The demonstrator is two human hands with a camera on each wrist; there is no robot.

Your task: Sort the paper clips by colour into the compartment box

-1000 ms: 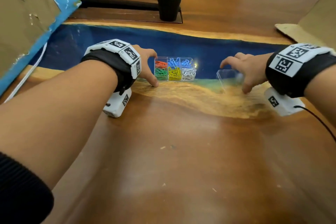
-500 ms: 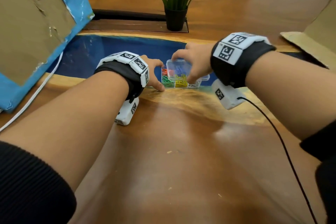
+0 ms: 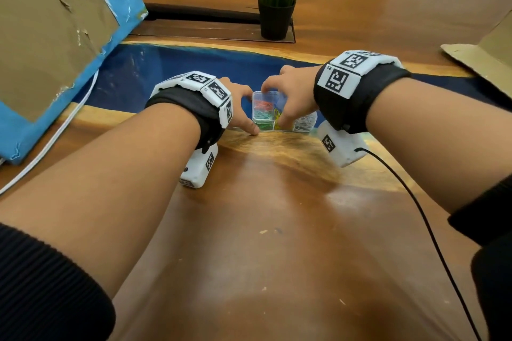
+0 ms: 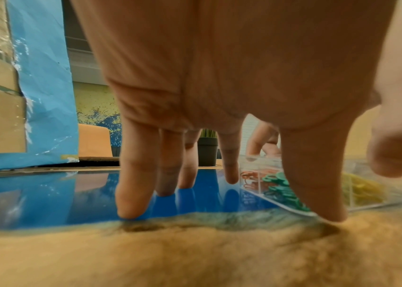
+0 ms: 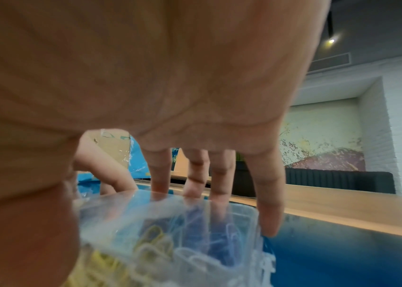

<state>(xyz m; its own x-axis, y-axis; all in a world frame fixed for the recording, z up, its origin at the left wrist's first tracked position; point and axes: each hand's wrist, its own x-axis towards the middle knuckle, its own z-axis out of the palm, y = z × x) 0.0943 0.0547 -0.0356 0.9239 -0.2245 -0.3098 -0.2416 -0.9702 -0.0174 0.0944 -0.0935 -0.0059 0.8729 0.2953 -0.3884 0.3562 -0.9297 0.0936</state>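
A clear compartment box [image 3: 304, 122] sits on the table where the blue resin meets the wood. It holds red [image 4: 251, 176], green [image 4: 280, 186], yellow [image 4: 361, 188] and white [image 3: 303, 120] paper clips in separate cells, and blue ones show through the lid. My right hand [image 3: 289, 95] grips the clear lid [image 3: 266, 106] over the box, thumb on the near edge and fingers over the far edge. In the right wrist view the lid [image 5: 170, 209] lies flat just above the clips. My left hand [image 3: 242, 112] stands with straight fingers on the table, one fingertip at the box's front left corner.
A potted plant [image 3: 277, 8] stands behind the box. Cardboard covered in blue paper [image 3: 55, 36] leans at the left, with a white cable [image 3: 55, 135] beside it. More cardboard [image 3: 484, 55] lies at the right. A black cable [image 3: 415, 202] trails from my right wrist.
My right hand took the lid from the table at the right, carried it left over the box and has brought it down onto it. My left hand stayed at the box's corner.
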